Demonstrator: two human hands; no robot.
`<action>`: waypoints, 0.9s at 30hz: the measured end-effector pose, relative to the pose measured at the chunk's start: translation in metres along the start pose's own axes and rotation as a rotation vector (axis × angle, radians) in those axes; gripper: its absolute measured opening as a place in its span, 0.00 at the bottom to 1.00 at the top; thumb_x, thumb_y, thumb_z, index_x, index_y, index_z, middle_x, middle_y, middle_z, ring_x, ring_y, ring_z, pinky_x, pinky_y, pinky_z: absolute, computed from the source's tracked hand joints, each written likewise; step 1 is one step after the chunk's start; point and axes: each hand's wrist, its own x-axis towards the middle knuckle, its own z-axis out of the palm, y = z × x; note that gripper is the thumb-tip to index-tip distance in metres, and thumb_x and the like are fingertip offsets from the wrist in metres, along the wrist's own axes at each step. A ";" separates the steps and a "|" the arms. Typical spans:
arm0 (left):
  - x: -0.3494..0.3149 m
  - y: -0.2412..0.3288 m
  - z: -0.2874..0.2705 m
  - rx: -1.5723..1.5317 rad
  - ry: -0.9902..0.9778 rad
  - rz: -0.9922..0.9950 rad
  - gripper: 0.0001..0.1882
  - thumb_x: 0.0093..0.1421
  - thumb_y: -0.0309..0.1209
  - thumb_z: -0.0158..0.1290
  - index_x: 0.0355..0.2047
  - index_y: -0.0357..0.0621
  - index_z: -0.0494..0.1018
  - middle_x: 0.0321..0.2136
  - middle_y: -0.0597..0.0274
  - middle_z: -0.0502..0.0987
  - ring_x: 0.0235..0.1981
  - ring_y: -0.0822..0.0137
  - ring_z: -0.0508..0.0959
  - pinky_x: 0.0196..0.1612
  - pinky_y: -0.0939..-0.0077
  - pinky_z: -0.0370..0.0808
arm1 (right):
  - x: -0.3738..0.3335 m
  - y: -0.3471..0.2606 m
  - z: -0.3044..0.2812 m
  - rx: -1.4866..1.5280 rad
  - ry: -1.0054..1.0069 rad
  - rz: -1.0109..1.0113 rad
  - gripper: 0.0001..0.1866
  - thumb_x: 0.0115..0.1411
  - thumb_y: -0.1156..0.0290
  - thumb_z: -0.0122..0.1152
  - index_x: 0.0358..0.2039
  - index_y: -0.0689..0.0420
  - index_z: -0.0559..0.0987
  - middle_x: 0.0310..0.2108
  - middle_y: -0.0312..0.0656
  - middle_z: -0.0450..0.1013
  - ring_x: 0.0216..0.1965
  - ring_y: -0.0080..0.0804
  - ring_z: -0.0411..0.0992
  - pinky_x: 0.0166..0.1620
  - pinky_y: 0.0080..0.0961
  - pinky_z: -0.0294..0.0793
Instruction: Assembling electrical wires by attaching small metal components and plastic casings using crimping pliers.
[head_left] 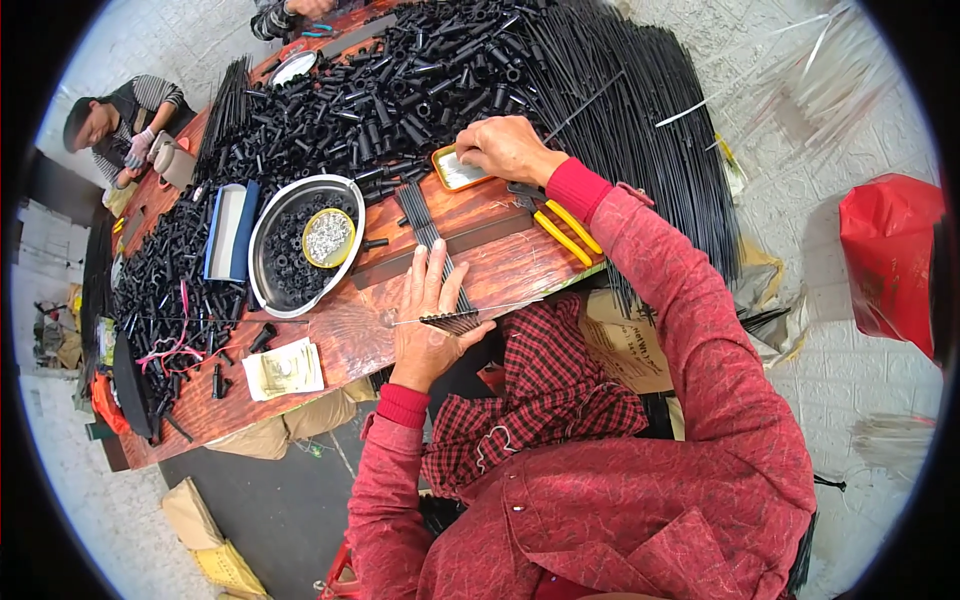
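Observation:
My left hand [432, 310] is closed around a flat bundle of thin black rods [418, 212] at the table's front edge. The rods' far ends lie on the wood; their near ends line up in a row below my fingers. A thin wire [518, 304] sticks out sideways from that row. My right hand [508, 150] reaches over a small yellow-rimmed tin [461, 178], its fingertips bent together inside. Whatever they pinch is too small or hidden to make out. Yellow-handled pliers [568, 233] lie just below my right wrist.
A metal tray [262, 268] of black parts holds a yellow dish [329, 238] of small silvery pieces. Beside it sit a blue box [231, 232] and paper slips [284, 369]. Black tubes [400, 100] and long rods [640, 120] are heaped behind. Two people work at the table's far side.

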 end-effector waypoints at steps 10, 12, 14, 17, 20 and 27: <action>0.000 -0.001 0.000 0.002 0.000 -0.011 0.46 0.41 0.49 0.71 0.60 0.48 0.68 0.70 0.47 0.54 0.70 0.41 0.53 0.68 0.47 0.56 | 0.009 -0.032 0.021 0.156 0.092 -0.180 0.07 0.59 0.68 0.59 0.34 0.46 0.85 0.33 0.38 0.75 0.40 0.44 0.75 0.43 0.41 0.75; 0.001 -0.001 0.000 0.012 -0.021 -0.026 0.46 0.41 0.49 0.71 0.60 0.48 0.67 0.70 0.47 0.54 0.70 0.41 0.53 0.68 0.46 0.56 | 0.010 -0.035 0.029 0.179 0.092 -0.164 0.07 0.59 0.69 0.59 0.35 0.48 0.84 0.33 0.38 0.75 0.40 0.43 0.74 0.44 0.39 0.73; 0.002 0.000 0.000 0.007 -0.019 -0.025 0.46 0.41 0.48 0.71 0.60 0.48 0.67 0.70 0.48 0.54 0.70 0.41 0.53 0.68 0.46 0.56 | 0.011 -0.034 0.034 0.226 0.100 -0.148 0.06 0.59 0.70 0.60 0.35 0.49 0.83 0.33 0.38 0.74 0.40 0.41 0.73 0.46 0.37 0.72; 0.002 -0.001 -0.001 -0.002 -0.021 -0.024 0.47 0.40 0.47 0.72 0.60 0.48 0.67 0.70 0.48 0.54 0.70 0.41 0.53 0.68 0.46 0.56 | 0.011 -0.034 0.038 0.303 0.129 -0.126 0.06 0.60 0.70 0.60 0.36 0.50 0.84 0.33 0.38 0.75 0.40 0.41 0.73 0.46 0.37 0.72; 0.002 -0.001 0.000 -0.008 -0.024 -0.024 0.47 0.40 0.46 0.72 0.60 0.48 0.67 0.70 0.48 0.54 0.70 0.41 0.53 0.68 0.46 0.56 | 0.009 -0.034 0.041 0.256 0.112 -0.123 0.06 0.61 0.69 0.59 0.36 0.50 0.84 0.33 0.38 0.75 0.40 0.40 0.74 0.47 0.37 0.72; 0.004 0.000 -0.001 -0.004 -0.010 -0.005 0.47 0.39 0.46 0.73 0.60 0.49 0.67 0.70 0.47 0.54 0.69 0.39 0.55 0.67 0.47 0.59 | 0.007 -0.034 0.041 0.261 0.113 -0.100 0.07 0.62 0.67 0.59 0.36 0.50 0.84 0.33 0.38 0.75 0.41 0.40 0.74 0.46 0.37 0.73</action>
